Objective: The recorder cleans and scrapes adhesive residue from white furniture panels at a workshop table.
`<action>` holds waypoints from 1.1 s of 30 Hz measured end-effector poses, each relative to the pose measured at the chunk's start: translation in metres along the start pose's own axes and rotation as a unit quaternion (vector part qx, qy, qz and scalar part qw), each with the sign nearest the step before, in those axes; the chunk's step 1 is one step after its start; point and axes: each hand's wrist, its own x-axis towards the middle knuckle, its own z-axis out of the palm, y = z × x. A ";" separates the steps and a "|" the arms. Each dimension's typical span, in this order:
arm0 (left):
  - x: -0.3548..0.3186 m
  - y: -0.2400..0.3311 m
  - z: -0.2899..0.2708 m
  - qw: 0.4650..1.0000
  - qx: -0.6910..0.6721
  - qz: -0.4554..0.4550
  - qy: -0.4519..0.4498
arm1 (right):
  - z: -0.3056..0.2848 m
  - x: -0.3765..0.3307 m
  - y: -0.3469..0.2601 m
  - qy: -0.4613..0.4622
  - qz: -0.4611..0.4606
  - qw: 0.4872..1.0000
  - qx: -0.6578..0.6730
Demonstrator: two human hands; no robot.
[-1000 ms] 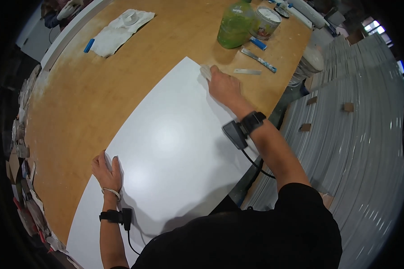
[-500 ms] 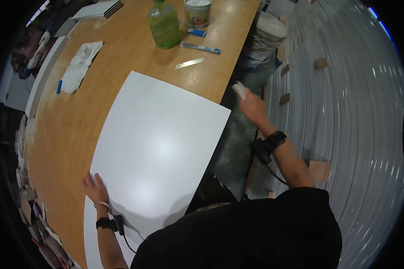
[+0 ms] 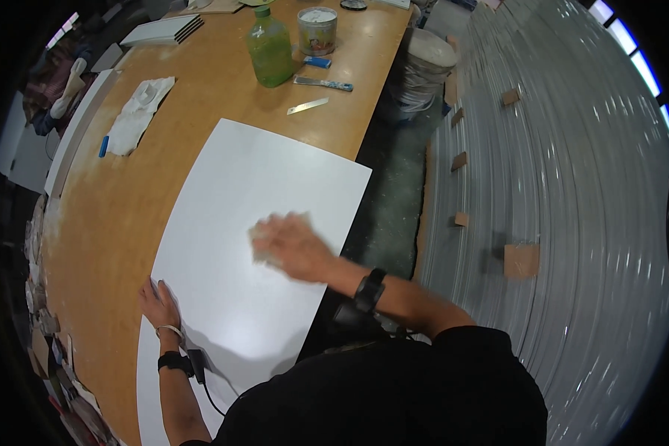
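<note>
A large white panel (image 3: 234, 193) lies on the wooden worktable, its right edge reaching over the table's side. Its left edge is under my left hand (image 3: 158, 303), which rests there with fingers stretched and slightly apart. My right hand (image 3: 293, 245) is over the middle of the panel, smeared a little by motion. Beneath its fingers is a pale, crumpled cloth (image 3: 259, 245), mostly covered by the hand and seemingly against the panel's surface. A second white sheet (image 3: 147, 379) shows below the panel at the lower left.
Beyond the panel stand a green liquid bottle (image 3: 270, 52) and a tub of white paste (image 3: 318, 33). A putty knife (image 3: 323, 83), a metal blade (image 3: 308, 106) and a blue object (image 3: 317, 62) lie close by. White paper (image 3: 143, 111) is at left; plastic-wrapped stacks (image 3: 572, 186) rise at right.
My right hand has swung left from beyond the panel's right edge to over its middle, carrying the cloth. My left hand stays at the left edge. The view has shifted slightly.
</note>
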 end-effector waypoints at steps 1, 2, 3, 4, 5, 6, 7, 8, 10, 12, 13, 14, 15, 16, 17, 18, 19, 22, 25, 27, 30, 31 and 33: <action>-0.002 0.000 -0.005 1.000 0.003 0.000 0.000 | -0.018 -0.003 0.033 0.033 0.058 0.995 -0.076; -0.002 0.002 -0.008 1.000 0.018 -0.015 -0.014 | -0.043 -0.007 0.065 0.050 0.146 0.980 -0.122; 0.000 0.005 -0.008 0.999 0.032 -0.027 -0.028 | -0.071 -0.015 0.099 0.073 0.223 0.962 -0.142; 0.007 0.023 0.003 0.999 0.015 -0.005 -0.031 | -0.086 -0.055 0.167 0.155 0.278 0.924 -0.211; 0.002 0.010 0.002 0.999 0.028 -0.008 -0.014 | -0.118 -0.046 0.165 0.107 0.583 0.804 0.055; 0.002 0.010 0.004 1.000 0.028 0.005 0.000 | -0.131 -0.063 0.177 0.172 0.557 0.812 0.014; 0.003 0.011 0.008 1.000 0.028 0.007 0.002 | -0.133 -0.056 0.172 0.218 0.503 0.836 -0.015; -0.003 0.003 0.002 0.999 0.045 -0.003 0.007 | -0.126 -0.042 0.150 0.254 0.448 0.857 -0.035; -0.005 -0.005 -0.001 0.998 0.057 0.005 0.005 | -0.092 -0.001 0.088 0.205 0.207 0.955 -0.061; -0.004 -0.007 0.003 0.999 0.040 -0.004 -0.009 | -0.024 0.016 0.040 0.023 0.078 0.991 0.104; -0.005 -0.006 0.004 0.999 0.028 -0.017 -0.013 | -0.004 0.028 0.019 -0.074 -0.016 0.994 0.082; -0.004 -0.006 0.004 0.999 0.031 -0.013 -0.014 | 0.014 0.035 0.008 0.014 -0.066 0.995 0.078; -0.002 -0.005 0.004 1.000 0.021 -0.011 -0.014 | 0.025 0.054 0.009 0.012 -0.036 0.996 0.083; -0.003 -0.005 0.004 1.000 0.012 -0.011 -0.016 | 0.031 0.074 0.016 0.013 -0.035 0.995 0.087; -0.003 -0.005 0.005 1.000 0.016 -0.010 -0.019 | 0.033 0.096 0.030 0.032 0.001 0.998 0.055; -0.002 -0.004 0.006 1.000 0.019 -0.009 -0.019 | 0.032 0.112 0.046 0.050 0.035 0.998 0.022; -0.001 -0.004 0.006 1.000 0.023 -0.008 -0.018 | 0.033 0.121 0.062 0.050 0.038 0.998 0.026; 0.003 0.001 0.008 0.999 0.007 -0.022 -0.039 | 0.028 0.127 0.097 0.121 0.078 0.989 -0.024; -0.001 -0.002 0.003 0.999 -0.015 -0.039 -0.035 | -0.010 0.081 0.108 0.123 0.126 0.984 -0.041; -0.002 -0.004 -0.001 0.998 -0.013 -0.040 -0.037 | -0.045 0.041 0.114 0.092 0.171 0.978 -0.071; -0.002 -0.006 0.000 0.999 -0.013 -0.029 -0.012 | -0.081 -0.013 0.134 0.082 0.258 0.959 -0.080; -0.004 -0.007 0.002 1.000 -0.012 -0.017 0.005 | -0.095 -0.023 0.143 0.109 0.323 0.940 0.024; -0.002 -0.001 0.006 1.000 0.004 0.006 0.001 | -0.115 -0.040 0.160 0.172 0.409 0.894 0.064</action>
